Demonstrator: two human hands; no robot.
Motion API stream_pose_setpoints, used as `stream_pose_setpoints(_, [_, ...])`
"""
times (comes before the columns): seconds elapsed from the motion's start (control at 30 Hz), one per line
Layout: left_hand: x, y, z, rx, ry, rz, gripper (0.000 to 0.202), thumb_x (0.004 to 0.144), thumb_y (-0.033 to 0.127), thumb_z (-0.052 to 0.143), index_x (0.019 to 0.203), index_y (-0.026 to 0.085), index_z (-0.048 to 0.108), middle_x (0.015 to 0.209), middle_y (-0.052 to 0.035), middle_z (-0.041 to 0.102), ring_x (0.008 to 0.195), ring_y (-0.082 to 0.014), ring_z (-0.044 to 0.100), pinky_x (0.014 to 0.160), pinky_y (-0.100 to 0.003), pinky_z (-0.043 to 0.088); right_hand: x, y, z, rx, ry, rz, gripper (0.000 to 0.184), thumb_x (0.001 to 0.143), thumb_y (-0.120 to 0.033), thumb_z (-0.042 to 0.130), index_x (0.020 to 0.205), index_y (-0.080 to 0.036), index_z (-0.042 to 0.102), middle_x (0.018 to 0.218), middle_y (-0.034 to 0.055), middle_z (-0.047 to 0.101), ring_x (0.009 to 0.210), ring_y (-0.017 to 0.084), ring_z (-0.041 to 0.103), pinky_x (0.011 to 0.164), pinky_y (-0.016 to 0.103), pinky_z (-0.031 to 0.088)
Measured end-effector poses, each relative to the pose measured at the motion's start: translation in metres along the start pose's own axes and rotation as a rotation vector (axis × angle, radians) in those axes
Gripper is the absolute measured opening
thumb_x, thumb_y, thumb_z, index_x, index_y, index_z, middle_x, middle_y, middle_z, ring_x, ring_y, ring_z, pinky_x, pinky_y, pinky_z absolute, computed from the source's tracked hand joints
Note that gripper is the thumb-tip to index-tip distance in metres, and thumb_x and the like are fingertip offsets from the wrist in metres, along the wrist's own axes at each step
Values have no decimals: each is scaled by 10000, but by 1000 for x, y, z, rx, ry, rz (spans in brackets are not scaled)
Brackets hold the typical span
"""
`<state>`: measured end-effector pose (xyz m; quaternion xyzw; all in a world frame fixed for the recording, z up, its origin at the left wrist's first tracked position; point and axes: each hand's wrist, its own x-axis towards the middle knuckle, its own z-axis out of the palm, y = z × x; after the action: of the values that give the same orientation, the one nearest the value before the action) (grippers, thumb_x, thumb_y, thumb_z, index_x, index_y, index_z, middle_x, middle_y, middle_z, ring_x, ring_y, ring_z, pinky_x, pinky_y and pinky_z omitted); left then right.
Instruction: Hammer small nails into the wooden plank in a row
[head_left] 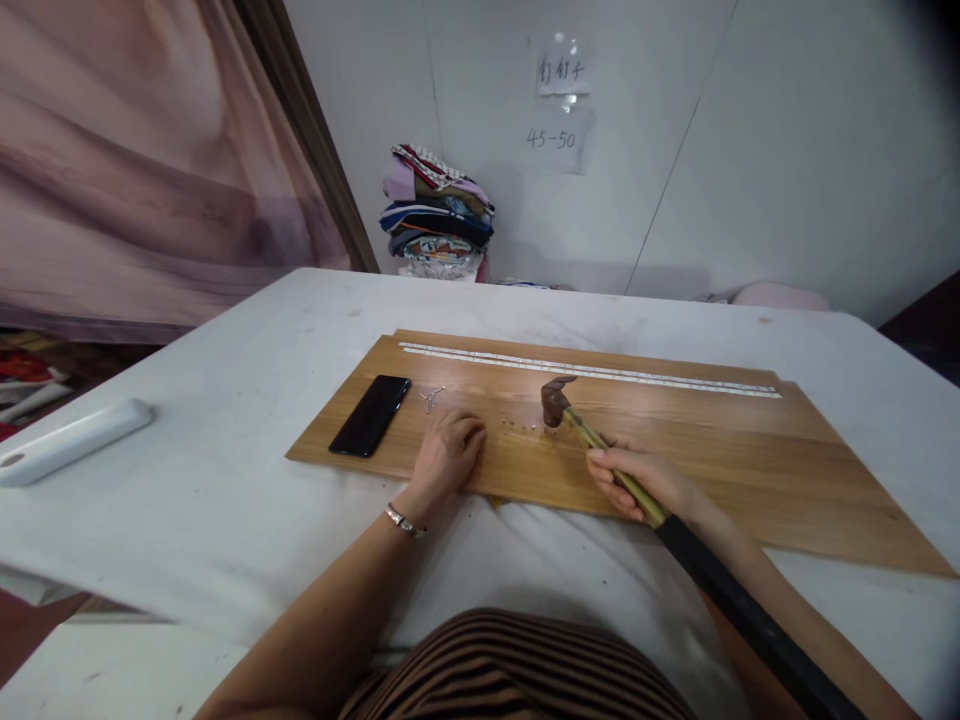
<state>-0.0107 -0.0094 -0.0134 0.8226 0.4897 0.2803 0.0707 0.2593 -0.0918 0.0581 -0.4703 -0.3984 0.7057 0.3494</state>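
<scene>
My right hand [637,480] is wrapped round the yellow shaft of a hammer [556,402], whose metal head rests on a wooden board [750,460]. A row of small nails [517,428] is set in the board just left of the hammer head. My left hand [448,450] lies on the board with its fingers curled under, close to the left end of that row; I cannot see anything in it. A few loose nails [433,397] lie just beyond the left hand. A bracelet sits on my left wrist.
A black phone [370,415] lies on the board's left end. A pale strip [585,370] runs along the board's far edge. The board sits on a white table [225,480]. A white oblong object [71,440] lies at the table's left. Folded cloths [437,215] are stacked by the wall.
</scene>
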Motion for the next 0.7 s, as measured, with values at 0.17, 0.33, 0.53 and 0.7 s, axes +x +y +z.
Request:
stream_pose_setpoints(0.17, [0,0,-1,0,-9,-4,169,882,252,524,900,198,683,1018,-63,680,964,-212,602,895,-387,464,3,2,-1,-1,-8,14,307,767,-406,641,658,-201,441,450,-96,436,274,23,310,251,137,260])
stream_pose_setpoints(0.33, [0,1,-2,-4,1,1,159,878,242,525,890,203,679,1005,-57,683,958,-208,605,877,-375,471,8,8,-3,10,-5,15,298,767,-404,643,676,-202,444,466,-96,446,279,25,321,259,139,271])
stream_pose_setpoints(0.53, [0,1,-1,5,4,1,150,875,238,535,882,202,681,1007,-57,683,954,-206,603,892,-371,465,3,2,-1,-10,-20,13,309,778,-419,621,657,-205,434,432,-98,419,271,26,302,255,139,247])
stream_pose_setpoints(0.7, [0,1,-1,0,-6,-8,155,879,236,531,886,196,681,1014,-57,681,967,-209,603,892,-374,465,5,5,-2,-15,-43,20,303,789,-410,613,660,-202,433,435,-100,415,271,21,291,257,134,247])
